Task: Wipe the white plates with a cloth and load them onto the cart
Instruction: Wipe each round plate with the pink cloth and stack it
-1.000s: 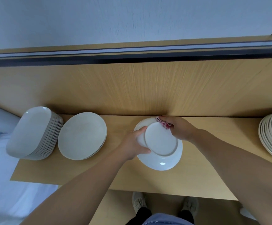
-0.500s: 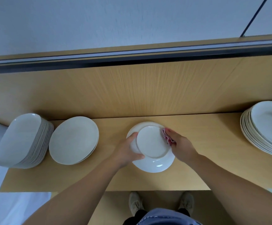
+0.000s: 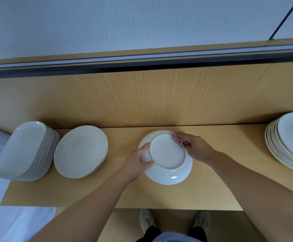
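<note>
A white plate [image 3: 168, 154] is held upside down over the wooden shelf [image 3: 220, 172], its flat base facing me. My left hand [image 3: 138, 162] grips its left rim, thumb on the underside. My right hand [image 3: 196, 149] holds a crumpled pink cloth [image 3: 178, 139] and presses it against the plate's upper right rim. Most of the cloth is hidden under my fingers.
A stack of round plates [image 3: 81, 151] sits left of centre, with a tilted stack of rounded-rectangular plates [image 3: 27, 152] beside it at the shelf's left end. Another plate stack [image 3: 289, 144] stands at the right edge. A wooden back panel [image 3: 142, 98] rises behind; my shoes show below.
My right hand with the cloth has slid along the plate's upper right rim. The left hand keeps its hold. The view has shifted a little, showing more of the right stack.
</note>
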The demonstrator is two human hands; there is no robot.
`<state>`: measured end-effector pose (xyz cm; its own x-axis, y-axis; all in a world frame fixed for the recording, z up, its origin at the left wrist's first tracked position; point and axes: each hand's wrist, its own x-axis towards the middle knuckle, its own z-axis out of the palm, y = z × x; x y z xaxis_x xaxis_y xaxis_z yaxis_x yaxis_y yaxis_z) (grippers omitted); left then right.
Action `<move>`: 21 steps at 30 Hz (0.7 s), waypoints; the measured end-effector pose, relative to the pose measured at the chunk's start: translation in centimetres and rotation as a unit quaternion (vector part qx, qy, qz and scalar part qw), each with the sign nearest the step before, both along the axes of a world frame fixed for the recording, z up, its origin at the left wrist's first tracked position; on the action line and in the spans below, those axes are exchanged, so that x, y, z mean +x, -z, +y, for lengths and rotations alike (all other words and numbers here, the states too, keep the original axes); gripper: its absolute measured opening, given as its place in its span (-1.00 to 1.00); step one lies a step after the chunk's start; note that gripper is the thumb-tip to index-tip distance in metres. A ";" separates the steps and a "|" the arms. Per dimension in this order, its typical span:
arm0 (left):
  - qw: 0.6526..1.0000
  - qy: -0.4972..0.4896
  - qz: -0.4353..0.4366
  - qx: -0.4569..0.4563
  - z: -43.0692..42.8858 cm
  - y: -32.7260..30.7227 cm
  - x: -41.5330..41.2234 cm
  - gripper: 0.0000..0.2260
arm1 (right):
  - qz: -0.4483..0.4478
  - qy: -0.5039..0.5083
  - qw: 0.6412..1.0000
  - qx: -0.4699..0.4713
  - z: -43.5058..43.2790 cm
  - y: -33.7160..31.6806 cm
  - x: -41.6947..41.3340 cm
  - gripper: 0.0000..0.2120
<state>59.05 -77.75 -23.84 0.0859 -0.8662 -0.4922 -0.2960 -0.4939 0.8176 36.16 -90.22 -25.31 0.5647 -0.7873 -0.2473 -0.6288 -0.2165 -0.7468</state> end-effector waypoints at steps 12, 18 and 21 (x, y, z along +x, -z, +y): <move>1.000 0.022 -0.014 -0.004 -0.4 0.9 -0.9 -0.35 | -0.051 0.176 0.982 0.046 5.8 0.9 -2.7 -0.44; 0.999 -0.038 -0.009 -0.008 -0.1 1.3 -1.4 -0.36 | -0.082 0.205 0.974 0.048 7.1 0.7 -1.8 -0.49; 0.997 -0.064 -0.030 -0.016 0.6 1.3 -2.4 -0.35 | -0.081 0.209 0.974 0.037 7.9 0.9 -1.2 -0.50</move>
<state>56.63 -77.18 -25.18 0.2249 -0.8613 -0.4555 -0.2820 -0.5051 0.8157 34.95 -82.36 -26.23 0.2343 -0.9406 -0.2457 -0.5230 0.0910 -0.8474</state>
